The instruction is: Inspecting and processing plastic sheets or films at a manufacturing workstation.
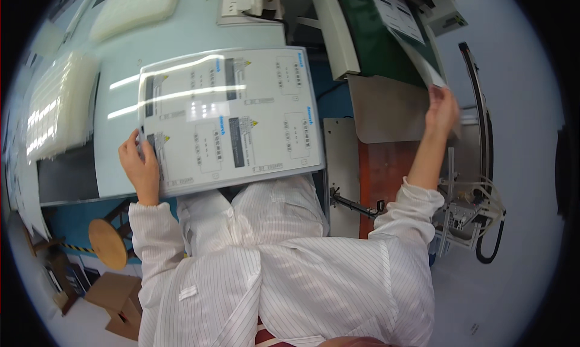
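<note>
A stack of printed label sheets (211,135) lies on the table in front of me, its glossy top reflecting the lights. At its left edge rests my left hand (140,168), open, with fingers apart and the thumb beside the sheets. Out to the right, my right hand (442,112) is closed in a pinch on the near corner of another printed sheet (399,14). That sheet stretches back along a green conveyor belt (356,20), its near end lifted and curled. The fingertips of the right hand are slightly blurred.
Translucent ribbed trays (63,105) are stacked at the left of the pale table (118,93). A power strip (241,2) sits at the back. Machine parts with hoses (471,211) stand at the right. Below left are a round wooden stool (107,244) and a cardboard box (115,295).
</note>
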A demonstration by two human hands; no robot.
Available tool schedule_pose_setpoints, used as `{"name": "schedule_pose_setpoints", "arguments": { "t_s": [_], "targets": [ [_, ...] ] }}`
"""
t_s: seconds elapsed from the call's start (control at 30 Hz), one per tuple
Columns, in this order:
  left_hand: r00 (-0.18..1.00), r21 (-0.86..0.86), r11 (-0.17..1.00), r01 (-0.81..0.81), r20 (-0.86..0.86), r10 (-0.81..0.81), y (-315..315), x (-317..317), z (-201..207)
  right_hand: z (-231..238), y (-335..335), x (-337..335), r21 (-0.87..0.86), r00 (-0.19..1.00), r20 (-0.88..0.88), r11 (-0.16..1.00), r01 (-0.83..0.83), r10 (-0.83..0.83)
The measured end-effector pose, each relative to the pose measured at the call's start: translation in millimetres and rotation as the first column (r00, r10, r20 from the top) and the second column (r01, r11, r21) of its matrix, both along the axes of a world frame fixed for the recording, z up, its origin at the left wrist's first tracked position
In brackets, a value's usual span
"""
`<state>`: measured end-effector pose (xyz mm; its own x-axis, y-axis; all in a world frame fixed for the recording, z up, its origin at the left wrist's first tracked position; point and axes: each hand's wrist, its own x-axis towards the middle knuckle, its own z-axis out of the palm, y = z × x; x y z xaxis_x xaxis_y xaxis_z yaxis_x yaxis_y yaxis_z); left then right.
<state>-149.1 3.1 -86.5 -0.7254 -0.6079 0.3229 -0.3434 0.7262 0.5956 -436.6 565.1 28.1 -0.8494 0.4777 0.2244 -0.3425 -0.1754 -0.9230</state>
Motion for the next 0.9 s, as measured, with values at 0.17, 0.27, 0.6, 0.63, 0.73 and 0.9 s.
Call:
{"name": "schedule_pose_setpoints", "arguments": {
  "t_s": [0.17, 0.27, 0.6, 0.63, 0.73, 0.9],
  "targets": [
    [1.000, -0.012, 1.000, -0.012, -0.004, 0.012, 3.1, -6.8, 3.8, 87.8, -66.4, 56.0, 0.125, 0.882, -0.228, 0.911, -0.393, 0.412],
    [0.996, -0.056, 0.996, -0.070, -0.052, 0.067, 0.4, -4.5, -1.4, 115.5, -117.3, 85.0, 0.076, 0.760, -0.331, 0.818, -0.570, 0.560],
    [0.902, 0.719, 0.601, 0.350, -0.431, -0.009, -10.8, 29.8, 32.5, 31.5, -114.2, 103.4, 0.925, 0.470, -0.277, 0.366, -0.108, 0.838],
    [0.862, 0.859, 0.087, 0.505, -0.507, 0.006, -15.5, 32.6, 36.0, 11.7, -115.6, 111.7, 0.664, 0.486, -0.087, 0.414, -0.622, 0.870],
    [0.910, 0.899, -0.138, 0.416, -0.410, 0.066, -25.0, 30.8, 44.6, -21.7, -138.2, 150.7, -0.085, 0.341, 0.271, 0.375, -0.923, 0.900],
    [0.991, 0.843, 0.536, 0.047, 0.030, -0.133, -26.5, 33.8, 44.1, -72.0, -136.6, 169.6, -0.154, 0.329, 0.596, 0.507, -0.848, 0.733]
  ]
}}
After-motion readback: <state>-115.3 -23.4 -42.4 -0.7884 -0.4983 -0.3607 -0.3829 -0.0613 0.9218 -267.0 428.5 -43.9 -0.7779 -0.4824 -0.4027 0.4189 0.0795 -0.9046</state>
